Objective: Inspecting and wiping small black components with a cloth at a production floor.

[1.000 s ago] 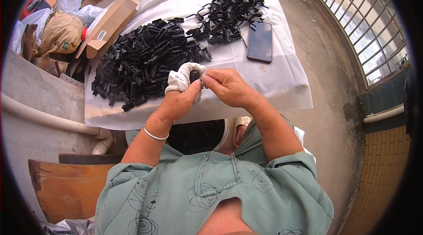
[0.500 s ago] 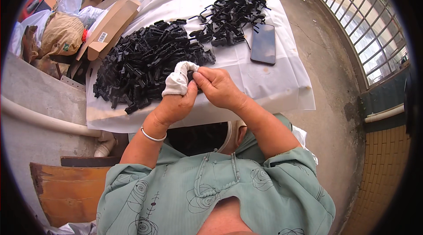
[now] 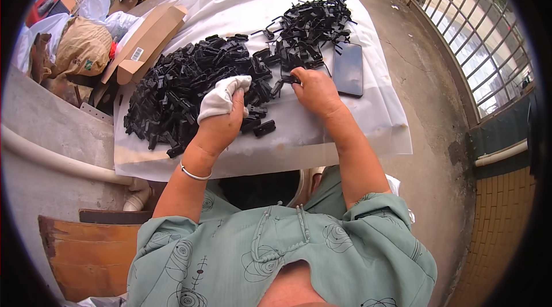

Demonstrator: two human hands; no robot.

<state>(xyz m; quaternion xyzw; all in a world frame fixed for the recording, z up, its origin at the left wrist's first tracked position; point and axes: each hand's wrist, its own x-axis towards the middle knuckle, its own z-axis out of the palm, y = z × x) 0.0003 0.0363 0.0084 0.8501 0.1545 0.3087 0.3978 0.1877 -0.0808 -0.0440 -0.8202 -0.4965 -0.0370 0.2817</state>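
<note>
L hand (image 3: pixel 223 126), a silver-toned bangle (image 3: pixel 195 172) at its wrist, clutches a bunched white cloth (image 3: pixel 221 98) over the near edge of a large pile of black parts (image 3: pixel 184 77). R hand (image 3: pixel 317 91) reaches fwd, fingertips bent at the near edge of a smaller pile of black parts (image 3: pixel 319 22); can't make out if they grip a pc. One loose black part (image 3: pixel 264 128) lies right of the cloth, nr the table's front. Phone (image 3: pixel 348 71) lies beside the smaller pile, on white sheeting (image 3: pixel 322 140). Cardboard box (image 3: pixel 146 48), far L; barred panel (image 3: pixel 477 33), far R.
</note>
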